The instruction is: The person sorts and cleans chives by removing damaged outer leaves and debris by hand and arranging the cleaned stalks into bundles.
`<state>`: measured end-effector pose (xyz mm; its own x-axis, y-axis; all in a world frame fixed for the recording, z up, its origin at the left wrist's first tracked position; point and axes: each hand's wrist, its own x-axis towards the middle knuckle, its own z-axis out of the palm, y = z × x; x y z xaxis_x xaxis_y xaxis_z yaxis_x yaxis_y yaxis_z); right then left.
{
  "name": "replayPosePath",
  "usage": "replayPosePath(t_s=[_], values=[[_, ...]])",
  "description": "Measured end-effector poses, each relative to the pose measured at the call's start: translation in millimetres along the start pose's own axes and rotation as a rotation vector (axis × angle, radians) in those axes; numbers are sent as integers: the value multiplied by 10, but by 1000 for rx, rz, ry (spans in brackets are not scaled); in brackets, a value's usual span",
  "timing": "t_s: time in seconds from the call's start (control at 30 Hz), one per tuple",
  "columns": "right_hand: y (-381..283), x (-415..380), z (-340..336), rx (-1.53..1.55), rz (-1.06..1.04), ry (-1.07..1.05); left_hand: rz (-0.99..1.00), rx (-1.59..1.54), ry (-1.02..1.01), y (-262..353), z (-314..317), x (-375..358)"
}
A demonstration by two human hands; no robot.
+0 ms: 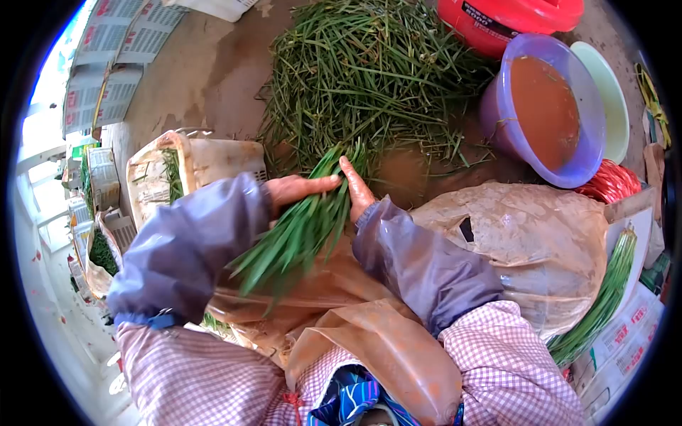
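A bunch of garlic chives (295,238) lies between my two hands, above my lap. Its leafy ends fan out toward the lower left and are a little blurred, while the other ends point up toward the pile. From the left, my left hand (302,189) is closed around the bunch, its fingers partly hidden behind the leaves. On the opposite side my right hand (357,190) grips the same bunch with the thumb pointing up. Just beyond the hands spreads a large heap of loose green leaves (369,85) on the wet floor.
A purple basin (508,99) of brown water stands at right, beside a red container (490,21) and a pale green basin (604,99). A dirty white basket (224,156) is at left. More chives (604,291) lie at right, past a plastic-covered bundle (526,248).
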<state>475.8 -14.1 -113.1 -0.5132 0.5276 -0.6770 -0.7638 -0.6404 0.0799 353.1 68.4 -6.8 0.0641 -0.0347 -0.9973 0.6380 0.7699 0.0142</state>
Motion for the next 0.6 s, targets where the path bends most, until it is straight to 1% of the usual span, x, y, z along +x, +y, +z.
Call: replayPosePath(t_s=[0.07,0.13,0.17,0.23,0.27,0.37,0.4,0.5,0.53,0.57,0.6], values=[[164,337,-182,-65,-351,32,-43,-47,-2,103,-69,392],[212,368,-167,-68,-401,29,-86,-83,10,159,-59,501],[249,391,-177,-69,-426,28,-72,-39,21,128,-103,528],[57,475,-21,115,9,138,-33,46,54,147,-137,390],[218,975,-387,91,83,108,-35,3,65,110,-166,406],[213,829,-204,61,57,212,46,23,71,65,-169,305],[150,532,1,180,-28,48,150,9,12,72,-134,195],[44,349,203,127,-176,95,457,204,246,-100,-33,116],[8,275,294,142,-181,67,519,200,261,-116,-30,58],[-25,201,406,116,-253,72,563,116,247,-136,-29,-32],[-68,88,543,90,-326,76,608,31,230,-70,74,-287]])
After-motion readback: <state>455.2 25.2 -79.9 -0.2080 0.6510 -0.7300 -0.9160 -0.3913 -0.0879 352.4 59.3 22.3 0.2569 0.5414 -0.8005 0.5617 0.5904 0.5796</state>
